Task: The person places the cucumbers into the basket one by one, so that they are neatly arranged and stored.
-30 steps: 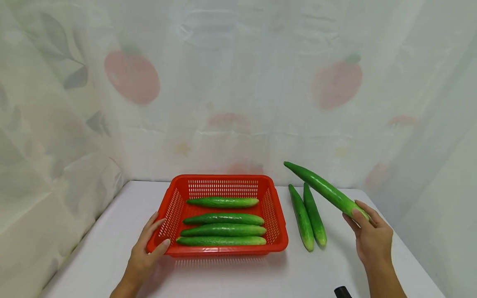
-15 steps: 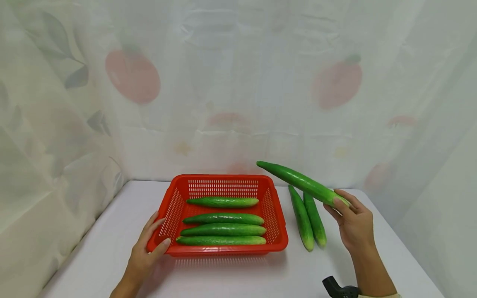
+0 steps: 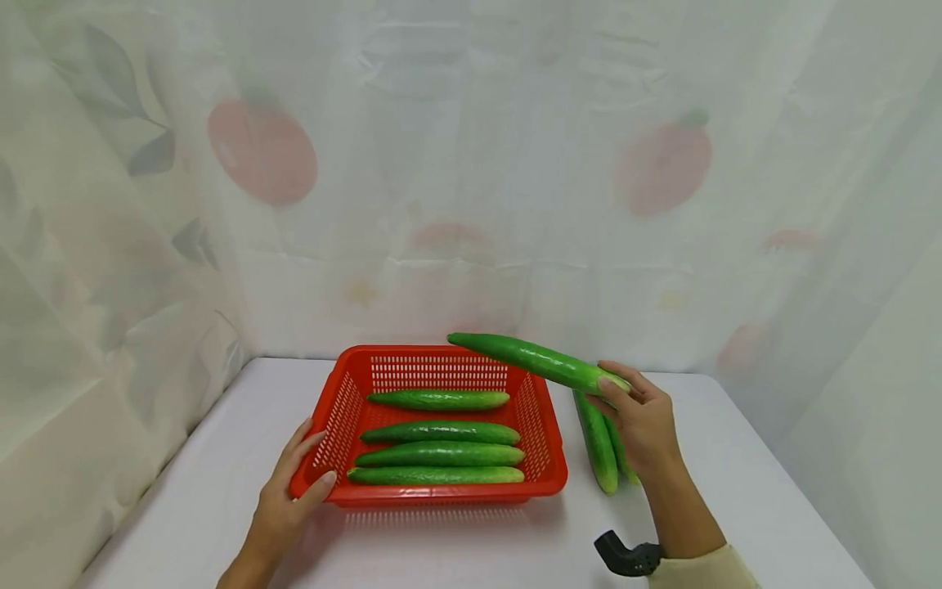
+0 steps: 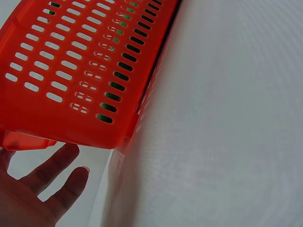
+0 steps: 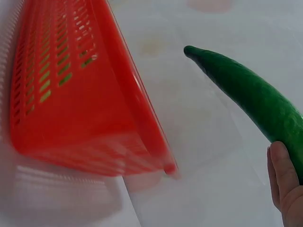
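Observation:
My right hand (image 3: 639, 421) holds a long green cucumber (image 3: 540, 360) by its pale end, thumb against fingers. The cucumber's dark tip points left, above the back right of a red plastic basket (image 3: 441, 492). In the right wrist view the cucumber (image 5: 255, 94) is beside the basket's slotted wall (image 5: 80, 113). Inside the basket several cucumbers (image 3: 440, 453) lie side by side, crosswise. My left hand (image 3: 283, 499) rests at the basket's front left corner, fingers relaxed along the rim. From the left wrist view, the left hand (image 4: 35, 194) touches just under the rim.
Two more cucumbers (image 3: 598, 446) lie on the white table (image 3: 441, 556) right of the basket, partly behind my right hand. A black curved device (image 3: 625, 556) sits at my right wrist. Printed sheets (image 3: 471, 204) hang behind the table and along both sides.
My right hand has carried the cucumber left from over the table's right side to the basket's back right edge, turning it flatter. My left hand and the basket have stayed in place.

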{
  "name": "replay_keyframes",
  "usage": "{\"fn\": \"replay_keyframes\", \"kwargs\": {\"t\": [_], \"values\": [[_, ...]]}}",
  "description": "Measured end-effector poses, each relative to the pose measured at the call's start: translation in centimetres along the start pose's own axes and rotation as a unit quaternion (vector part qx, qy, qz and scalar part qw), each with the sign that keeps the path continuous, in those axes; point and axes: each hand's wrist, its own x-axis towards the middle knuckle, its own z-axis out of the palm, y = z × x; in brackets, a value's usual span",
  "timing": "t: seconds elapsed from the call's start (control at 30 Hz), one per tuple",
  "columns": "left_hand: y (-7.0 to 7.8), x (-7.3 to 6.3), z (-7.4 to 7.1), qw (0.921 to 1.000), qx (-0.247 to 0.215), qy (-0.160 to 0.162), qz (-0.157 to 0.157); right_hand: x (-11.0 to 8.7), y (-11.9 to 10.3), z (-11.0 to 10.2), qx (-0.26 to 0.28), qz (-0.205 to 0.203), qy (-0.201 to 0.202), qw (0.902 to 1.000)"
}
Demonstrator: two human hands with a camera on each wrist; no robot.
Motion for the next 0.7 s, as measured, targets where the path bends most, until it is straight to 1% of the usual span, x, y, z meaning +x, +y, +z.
{"fn": "replay_keyframes", "kwargs": {"t": [0.13,0.37,0.57,0.7], "values": [[-0.1,0.0,0.0,1.0,-0.002,0.0,-0.004,0.4,0.8,1.3,-0.007,0.007,-0.02,0.9998],[-0.2,0.0,0.1,1.0,-0.001,-0.001,-0.006,0.9,2.0,2.7,-0.001,0.009,-0.05,0.9987],[-0.2,0.0,0.0,1.0,0.002,0.0,-0.004,1.3,2.7,3.8,0.019,0.03,-0.072,0.9968],[-0.1,0.0,-0.1,1.0,0.001,0.002,-0.003,1.4,3.2,4.5,0.015,0.049,-0.083,0.9952]]}}
